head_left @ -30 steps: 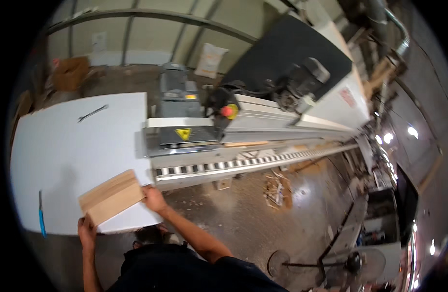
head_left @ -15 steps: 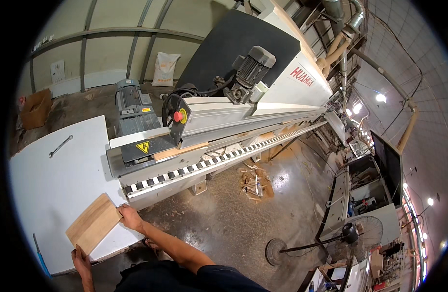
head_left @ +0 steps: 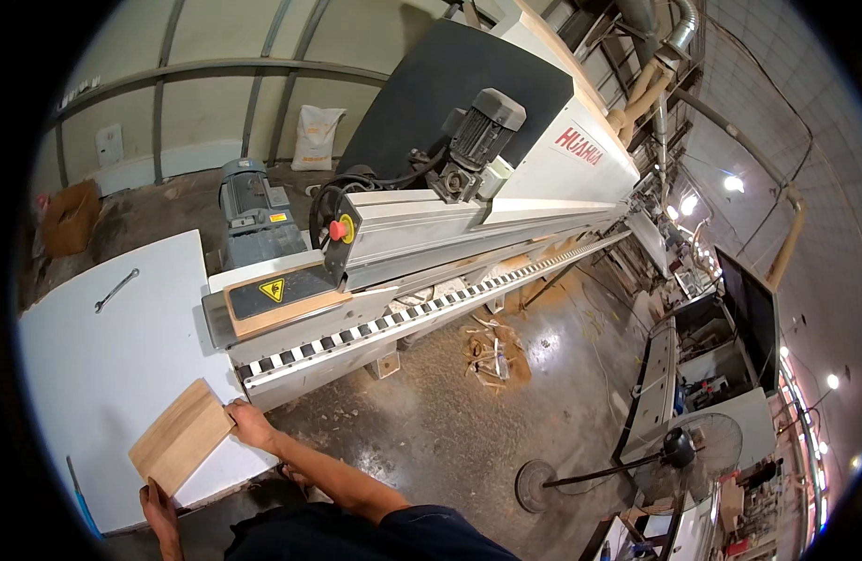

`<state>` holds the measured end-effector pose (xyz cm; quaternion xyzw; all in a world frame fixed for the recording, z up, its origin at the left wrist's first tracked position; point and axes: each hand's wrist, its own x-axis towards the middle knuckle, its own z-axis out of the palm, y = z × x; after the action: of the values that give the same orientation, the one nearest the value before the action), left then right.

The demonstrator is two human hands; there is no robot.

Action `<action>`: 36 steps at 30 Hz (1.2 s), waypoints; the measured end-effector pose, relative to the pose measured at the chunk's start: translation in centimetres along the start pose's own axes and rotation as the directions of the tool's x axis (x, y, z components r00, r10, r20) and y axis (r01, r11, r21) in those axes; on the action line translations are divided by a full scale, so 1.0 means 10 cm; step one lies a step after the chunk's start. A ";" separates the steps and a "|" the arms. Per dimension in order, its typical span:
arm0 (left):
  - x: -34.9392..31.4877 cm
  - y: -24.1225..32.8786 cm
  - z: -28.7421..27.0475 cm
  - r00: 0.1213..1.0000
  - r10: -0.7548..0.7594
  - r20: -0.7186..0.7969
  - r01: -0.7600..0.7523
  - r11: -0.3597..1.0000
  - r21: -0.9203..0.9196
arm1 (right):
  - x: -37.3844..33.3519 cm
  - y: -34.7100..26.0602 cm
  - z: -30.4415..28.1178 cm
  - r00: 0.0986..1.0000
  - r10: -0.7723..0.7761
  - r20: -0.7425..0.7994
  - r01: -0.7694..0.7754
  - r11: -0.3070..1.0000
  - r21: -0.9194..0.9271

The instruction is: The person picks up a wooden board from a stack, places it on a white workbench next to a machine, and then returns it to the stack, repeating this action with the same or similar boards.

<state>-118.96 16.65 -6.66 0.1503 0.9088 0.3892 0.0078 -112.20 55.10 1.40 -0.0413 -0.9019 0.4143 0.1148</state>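
A flat wooden board (head_left: 183, 438) lies at the near right part of the white table (head_left: 103, 374). My right hand (head_left: 251, 425) grips its right edge, fingers closed. At its near left corner my left hand (head_left: 159, 510) holds on, with the thumb on the edge; part of that hand is hidden. Beyond them, at the end of a long edge-banding type machine (head_left: 412, 234), a second wooden board (head_left: 309, 311) shows around the dark cover plate (head_left: 295, 285) with a yellow warning triangle. Most of this board is hidden under the plate.
A wrench (head_left: 117, 291) lies on the far left of the table, and a blue-handled tool (head_left: 83, 505) at its near left. A roller rail (head_left: 393, 323) runs along the machine, with a red stop button (head_left: 338, 230) above. A standing fan (head_left: 679, 449) is on the right.
The second board has slid left, out along the machine's end, and more of it shows beneath the cover plate. My hands still hold the first board, almost in place.
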 end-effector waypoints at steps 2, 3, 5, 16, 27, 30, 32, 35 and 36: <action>-0.01 0.43 -0.10 0.999 -0.017 0.051 0.018 1.000 -0.008 | -0.04 0.07 0.01 1.000 -0.018 -0.015 0.018 1.000 -0.014; -0.05 0.67 -0.20 0.998 -0.004 0.062 -0.002 0.996 0.093 | -0.04 0.05 0.01 1.000 -0.020 -0.012 0.020 1.000 -0.011; -0.08 0.75 -0.27 0.997 0.014 0.077 -0.028 0.980 0.195 | -0.05 -0.02 -0.03 0.999 0.032 0.036 -0.032 0.999 -0.017; 0.63 2.11 0.10 0.956 0.294 -0.026 -0.295 0.951 -0.098 | -0.14 -0.09 -0.10 0.995 0.078 0.069 -0.084 0.993 0.083; 1.99 2.91 1.13 0.959 -0.212 0.187 0.280 0.807 -0.519 | -0.21 0.32 0.16 0.983 0.176 0.051 -0.177 0.831 0.528; 2.05 2.87 1.10 0.865 -0.279 0.417 0.501 0.521 -0.691 | -0.22 0.32 0.12 0.975 0.197 0.103 -0.219 0.770 0.600; 2.00 2.74 1.09 0.865 -0.291 0.408 0.501 0.522 -0.690 | -0.21 0.29 0.00 0.944 0.306 0.122 -0.309 0.695 0.649; 1.69 2.47 0.75 0.864 -0.377 0.334 0.490 0.480 -0.727 | -0.21 0.27 -0.19 0.913 0.388 0.128 -0.366 0.637 0.678; 1.55 2.34 0.60 0.859 -0.424 0.288 0.474 0.445 -0.760 | -0.22 0.30 -0.20 0.913 0.384 0.136 -0.350 0.571 0.742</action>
<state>-126.75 40.47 7.36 -0.1055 0.6341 0.7386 0.2031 -109.66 58.18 0.04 -0.1843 -0.6169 0.7635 0.0512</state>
